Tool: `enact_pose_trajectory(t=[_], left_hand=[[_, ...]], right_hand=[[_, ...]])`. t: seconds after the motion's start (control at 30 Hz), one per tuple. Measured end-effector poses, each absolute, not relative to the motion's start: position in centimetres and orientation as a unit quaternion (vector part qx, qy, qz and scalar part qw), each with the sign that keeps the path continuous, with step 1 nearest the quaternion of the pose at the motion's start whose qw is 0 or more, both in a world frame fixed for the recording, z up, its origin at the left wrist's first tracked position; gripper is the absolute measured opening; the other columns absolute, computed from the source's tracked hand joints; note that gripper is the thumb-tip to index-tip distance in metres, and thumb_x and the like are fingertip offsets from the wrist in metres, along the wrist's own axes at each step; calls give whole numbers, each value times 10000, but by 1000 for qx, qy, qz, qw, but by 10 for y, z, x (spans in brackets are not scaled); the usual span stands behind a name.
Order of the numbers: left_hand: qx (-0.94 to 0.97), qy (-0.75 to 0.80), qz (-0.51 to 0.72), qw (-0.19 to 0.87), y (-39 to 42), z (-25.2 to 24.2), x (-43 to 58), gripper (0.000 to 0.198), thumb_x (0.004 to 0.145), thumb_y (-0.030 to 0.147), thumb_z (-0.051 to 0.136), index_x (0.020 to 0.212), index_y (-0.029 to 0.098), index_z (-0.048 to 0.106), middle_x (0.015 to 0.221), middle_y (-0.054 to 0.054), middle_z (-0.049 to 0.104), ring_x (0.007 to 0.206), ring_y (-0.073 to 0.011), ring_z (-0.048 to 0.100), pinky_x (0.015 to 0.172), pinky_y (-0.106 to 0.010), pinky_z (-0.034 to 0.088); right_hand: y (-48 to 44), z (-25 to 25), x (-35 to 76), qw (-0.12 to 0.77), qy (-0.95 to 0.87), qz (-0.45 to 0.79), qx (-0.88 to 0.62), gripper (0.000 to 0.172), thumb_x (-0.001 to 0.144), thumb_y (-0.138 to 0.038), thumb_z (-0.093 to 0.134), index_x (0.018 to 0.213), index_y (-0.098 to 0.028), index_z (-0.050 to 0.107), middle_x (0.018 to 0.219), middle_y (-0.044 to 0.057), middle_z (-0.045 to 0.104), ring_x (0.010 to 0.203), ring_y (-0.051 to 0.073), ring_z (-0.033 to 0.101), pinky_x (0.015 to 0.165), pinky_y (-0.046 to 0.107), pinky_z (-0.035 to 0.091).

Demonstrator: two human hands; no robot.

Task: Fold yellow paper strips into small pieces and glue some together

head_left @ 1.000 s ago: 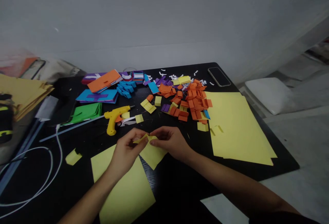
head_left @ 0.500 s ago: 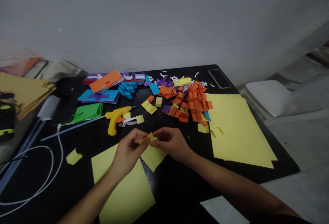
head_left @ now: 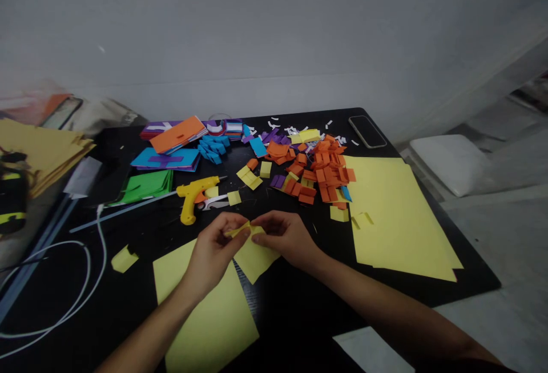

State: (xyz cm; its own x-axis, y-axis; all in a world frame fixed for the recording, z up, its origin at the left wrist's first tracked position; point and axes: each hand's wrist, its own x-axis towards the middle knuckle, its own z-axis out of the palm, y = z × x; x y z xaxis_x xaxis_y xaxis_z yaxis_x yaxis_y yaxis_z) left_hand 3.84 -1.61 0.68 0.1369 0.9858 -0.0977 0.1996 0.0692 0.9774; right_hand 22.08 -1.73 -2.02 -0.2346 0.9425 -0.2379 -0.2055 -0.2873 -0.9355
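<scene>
Between my two hands is a small piece of yellow paper [head_left: 253,260], its upper edge folded and pinched by the fingertips. My left hand [head_left: 218,243] grips it from the left, thumb on top. From the right, my right hand [head_left: 287,238] pinches the same piece with thumb and fingers. Part of the fold is hidden behind the fingers. Under my left forearm lies a larger yellow sheet [head_left: 209,316] on the black table. Just beyond the hands are a yellow glue gun [head_left: 194,195], scissors [head_left: 214,203] and small folded yellow pieces [head_left: 249,178].
A heap of folded orange pieces [head_left: 327,167] lies beyond my right hand. Yellow sheets [head_left: 394,219] are stacked at the right, a phone [head_left: 367,132] behind them. Back left are blue [head_left: 166,159] and green paper bundles [head_left: 148,187]. A white cable [head_left: 103,241] loops at the left.
The top of the small yellow paper has shifted slightly between my fingertips, and its raised corner is lower. Both hands have stayed in nearly the same place.
</scene>
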Motion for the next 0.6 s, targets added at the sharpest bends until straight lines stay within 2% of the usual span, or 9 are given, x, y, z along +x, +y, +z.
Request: enact_pose_trajectory(t=[0.23,0.6], left_hand=[[571,530,388,493,-17,6,39,180,817,349,754,872,190,690,760,-2,684,657,-147,600,567,-224,455],[573,528,381,497,-22,-2,38,135,869,292,697,971,204,685,757,20,655,655,-135,574,574,-209,420]], right_hand=[[-18,-20,219,436,-406,667,-446,300,660,-344,911,894,-202,789,857,19,785,769,176,721,778,321,562],[-22,-21,214,456,-427,620,-474,263,738,-380,865,922,-205,797,850,36,791,770,197,726,731,312,560]])
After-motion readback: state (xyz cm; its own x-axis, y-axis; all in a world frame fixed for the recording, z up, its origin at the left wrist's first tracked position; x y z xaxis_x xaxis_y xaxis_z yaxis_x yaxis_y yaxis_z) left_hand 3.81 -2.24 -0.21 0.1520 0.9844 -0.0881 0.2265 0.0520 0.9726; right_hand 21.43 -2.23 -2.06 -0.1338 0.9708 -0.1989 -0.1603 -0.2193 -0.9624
